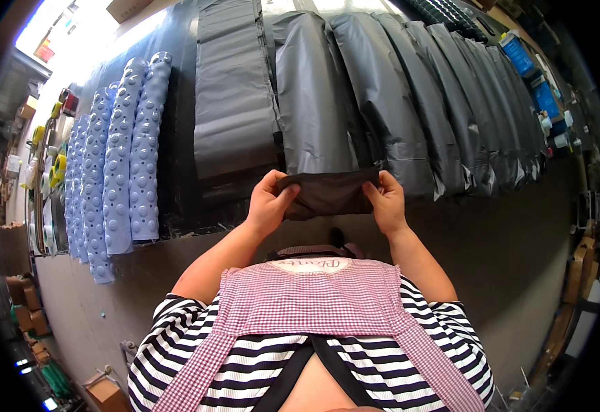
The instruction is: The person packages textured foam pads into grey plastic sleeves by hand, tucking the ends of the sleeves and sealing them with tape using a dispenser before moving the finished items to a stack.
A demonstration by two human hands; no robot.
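Both of my hands hold the near end of a grey plastic bag that lies lengthwise on the dark table. My left hand pinches the left corner of its dark flap, thumb on top. The right corner is gripped the same way by my right hand. Between them the flap is stretched flat and hangs over the table's near edge. Left of this bag lies a stack of flat grey bags. To its right, several filled grey bags lie side by side.
Several rolled light-blue bumpy mats lie at the table's left, some reaching over its near edge. Tape rolls sit on a rack beyond them. Blue packages stand at the far right. Cardboard boxes rest on the floor at lower left.
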